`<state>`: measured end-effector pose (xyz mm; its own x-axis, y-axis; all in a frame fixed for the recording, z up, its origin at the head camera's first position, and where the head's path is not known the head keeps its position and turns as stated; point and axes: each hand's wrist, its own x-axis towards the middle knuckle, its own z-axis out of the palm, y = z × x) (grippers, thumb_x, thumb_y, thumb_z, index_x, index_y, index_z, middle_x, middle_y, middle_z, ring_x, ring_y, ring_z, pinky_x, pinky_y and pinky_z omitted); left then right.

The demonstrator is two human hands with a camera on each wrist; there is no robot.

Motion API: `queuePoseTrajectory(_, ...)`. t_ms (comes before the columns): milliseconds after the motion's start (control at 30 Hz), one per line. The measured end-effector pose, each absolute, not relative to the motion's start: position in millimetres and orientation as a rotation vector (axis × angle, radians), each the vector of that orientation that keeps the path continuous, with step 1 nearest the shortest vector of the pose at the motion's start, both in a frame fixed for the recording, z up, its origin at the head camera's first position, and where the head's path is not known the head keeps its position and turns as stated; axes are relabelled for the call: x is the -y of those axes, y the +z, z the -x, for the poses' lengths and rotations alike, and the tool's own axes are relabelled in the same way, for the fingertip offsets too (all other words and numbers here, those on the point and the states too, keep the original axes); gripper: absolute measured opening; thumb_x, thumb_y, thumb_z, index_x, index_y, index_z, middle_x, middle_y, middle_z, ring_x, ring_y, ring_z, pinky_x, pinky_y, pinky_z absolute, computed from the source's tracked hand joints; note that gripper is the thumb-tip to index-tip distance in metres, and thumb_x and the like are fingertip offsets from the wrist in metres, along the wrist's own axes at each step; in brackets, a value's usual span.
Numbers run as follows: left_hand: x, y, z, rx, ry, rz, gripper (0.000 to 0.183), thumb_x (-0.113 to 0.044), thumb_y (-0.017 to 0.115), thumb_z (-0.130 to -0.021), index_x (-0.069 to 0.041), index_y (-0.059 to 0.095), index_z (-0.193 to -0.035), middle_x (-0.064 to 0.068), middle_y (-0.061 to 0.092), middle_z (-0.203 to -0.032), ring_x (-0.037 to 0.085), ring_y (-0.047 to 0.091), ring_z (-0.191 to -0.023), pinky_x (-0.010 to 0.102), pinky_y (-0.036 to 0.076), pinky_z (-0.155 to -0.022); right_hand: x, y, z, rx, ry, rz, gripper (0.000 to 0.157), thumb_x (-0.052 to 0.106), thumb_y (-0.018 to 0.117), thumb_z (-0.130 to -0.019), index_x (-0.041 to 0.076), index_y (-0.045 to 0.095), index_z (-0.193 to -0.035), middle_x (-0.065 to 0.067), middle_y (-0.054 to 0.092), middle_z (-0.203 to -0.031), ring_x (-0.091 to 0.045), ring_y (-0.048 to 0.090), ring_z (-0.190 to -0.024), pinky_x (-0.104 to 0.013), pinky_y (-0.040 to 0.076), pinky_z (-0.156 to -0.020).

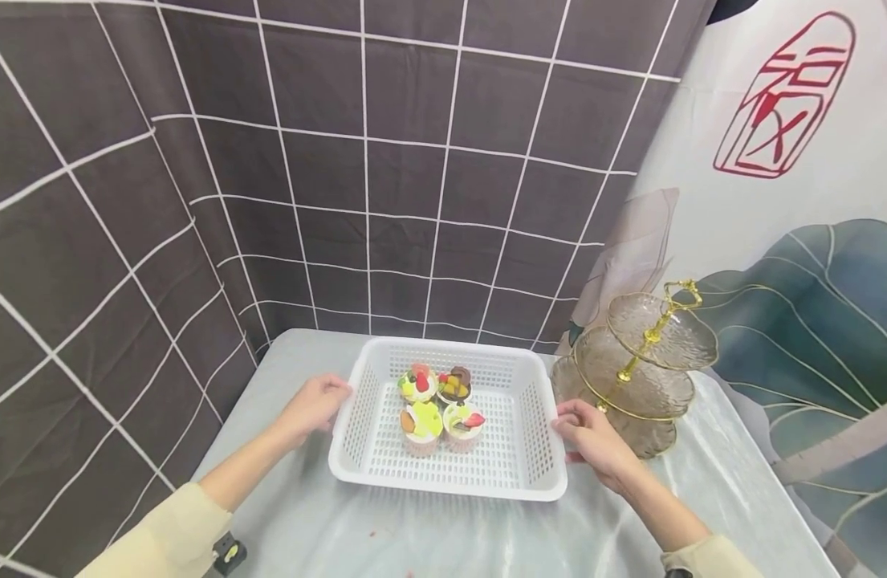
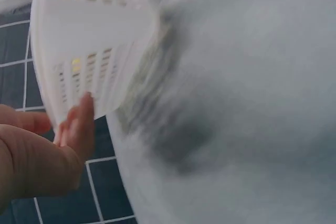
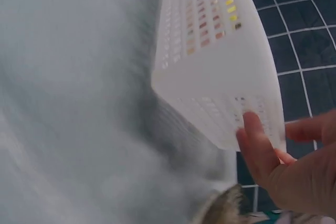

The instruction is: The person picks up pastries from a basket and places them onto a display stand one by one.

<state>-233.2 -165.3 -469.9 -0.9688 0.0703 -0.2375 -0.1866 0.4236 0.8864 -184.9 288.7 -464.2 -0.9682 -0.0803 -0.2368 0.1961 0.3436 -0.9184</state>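
A white plastic basket (image 1: 453,488) with slotted walls is held close over the table by both hands. My left hand (image 1: 315,408) grips its left short side, fingers under the rim and thumb at the edge. At the opposite side, my right hand (image 1: 595,440) holds the rim the same way. In the right wrist view, the fingers (image 3: 254,142) lie against the outer wall. Several cupcakes sit grouped left of centre inside the basket, among them one with a strawberry slice (image 1: 463,425), one with yellow-green topping (image 1: 421,424) and one with chocolate topping (image 1: 455,385).
A three-tier stand of smoky glass plates (image 1: 631,385) with a gold handle (image 1: 683,294) stands close to the right hand. A pale shiny cloth covers the table (image 1: 385,538). Behind hangs a dark gridded curtain (image 1: 407,177).
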Motion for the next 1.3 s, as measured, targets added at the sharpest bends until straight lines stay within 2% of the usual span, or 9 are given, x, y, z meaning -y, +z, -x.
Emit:
queuePoseTrajectory(133,168.4,-461.4,249.4,-2.455,1.495,-0.020,0.045,-0.021,0.055,-0.108,0.011,0.052,-0.139,0.029,0.065,-0.127,0.037,0.069,-0.108,0.048,0.065,-0.087,-288.1,-451.4,184.4,-2.528,-1.390,-0.012,0.033,0.016,0.067,-0.104,-0.006,0.051,-0.124,-0.015,0.067,-0.100,-0.026,0.071,-0.086,-0.044,0.066,-0.061)
queuePoseTrajectory(300,171.5,-459.5,266.0,-2.455,1.496,-0.113,0.059,-0.022,0.057,-0.109,0.010,0.037,-0.153,0.037,0.052,-0.145,0.045,0.065,-0.121,0.048,0.064,-0.093,-285.8,-424.1,182.7,-2.722,-0.984,0.119,0.033,0.029,0.074,-0.100,0.002,0.056,-0.107,-0.007,0.062,-0.080,-0.023,0.065,-0.065,-0.035,0.060,-0.048)
queuePoseTrajectory(433,171.1,-462.2,278.4,-2.470,1.540,-0.161,0.062,-0.023,0.057,-0.110,0.008,0.034,-0.158,0.037,0.046,-0.151,0.048,0.060,-0.129,0.049,0.061,-0.099,-281.5,-401.8,188.8,-2.871,-0.817,0.287,0.031,0.033,0.074,-0.099,0.005,0.060,-0.099,-0.002,0.060,-0.073,-0.017,0.059,-0.060,-0.032,0.053,-0.053)
queuePoseTrajectory(500,169.3,-461.6,284.5,-2.488,1.554,-0.177,0.061,-0.023,0.056,-0.110,0.006,0.034,-0.159,0.035,0.046,-0.153,0.049,0.058,-0.132,0.050,0.058,-0.104,-277.0,-393.0,195.5,-2.921,-0.798,0.362,0.032,0.036,0.074,-0.100,0.007,0.061,-0.101,0.000,0.062,-0.077,-0.015,0.059,-0.065,-0.032,0.051,-0.060)
queuePoseTrajectory(600,165.0,-457.9,292.7,-2.531,1.536,-0.183,0.059,-0.024,0.055,-0.110,0.003,0.035,-0.159,0.033,0.047,-0.154,0.049,0.053,-0.138,0.055,0.052,-0.111,-266.5,-384.8,206.2,-2.925,-0.842,0.431,0.036,0.038,0.072,-0.101,0.005,0.063,-0.113,-0.001,0.067,-0.089,-0.014,0.062,-0.078,-0.035,0.054,-0.070)
queuePoseTrajectory(700,159.4,-453.7,299.2,-2.562,1.474,-0.181,0.060,-0.026,0.053,-0.111,0.001,0.034,-0.160,0.031,0.048,-0.154,0.049,0.049,-0.141,0.059,0.046,-0.116,-253.5,-383.8,218.2,-2.897,-0.923,0.448,0.041,0.037,0.072,-0.101,0.002,0.063,-0.122,-0.003,0.070,-0.098,-0.015,0.067,-0.085,-0.037,0.057,-0.075)
queuePoseTrajectory(900,150.4,-456.6,313.0,-2.506,1.424,-0.183,0.061,-0.025,0.047,-0.112,-0.001,0.027,-0.164,0.032,0.041,-0.159,0.051,0.040,-0.147,0.065,0.034,-0.122,-226.3,-397.3,248.0,-2.892,-1.125,0.499,0.039,0.027,0.076,-0.099,0.000,0.064,-0.124,-0.008,0.072,-0.103,-0.024,0.071,-0.096,-0.041,0.060,-0.083)
queuePoseTrajectory(1100,150.2,-466.5,318.0,-2.480,1.439,-0.209,0.061,-0.019,0.048,-0.109,0.000,0.027,-0.164,0.036,0.037,-0.159,0.053,0.037,-0.148,0.067,0.034,-0.122,-204.9,-427.5,277.2,-2.848,-1.311,0.532,0.045,0.025,0.078,-0.098,-0.001,0.063,-0.131,-0.018,0.071,-0.122,-0.030,0.070,-0.107,-0.046,0.061,-0.093)
queuePoseTrajectory(1300,155.2,-475.7,317.8,-2.336,1.530,-0.203,0.059,-0.022,0.045,-0.111,0.003,0.027,-0.161,0.035,0.045,-0.153,0.048,0.049,-0.141,0.058,0.043,-0.119,-191.0,-448.4,291.9,-2.806,-1.402,0.469,0.049,0.025,0.081,-0.096,-0.003,0.063,-0.132,-0.018,0.070,-0.124,-0.031,0.069,-0.110,-0.047,0.060,-0.097)
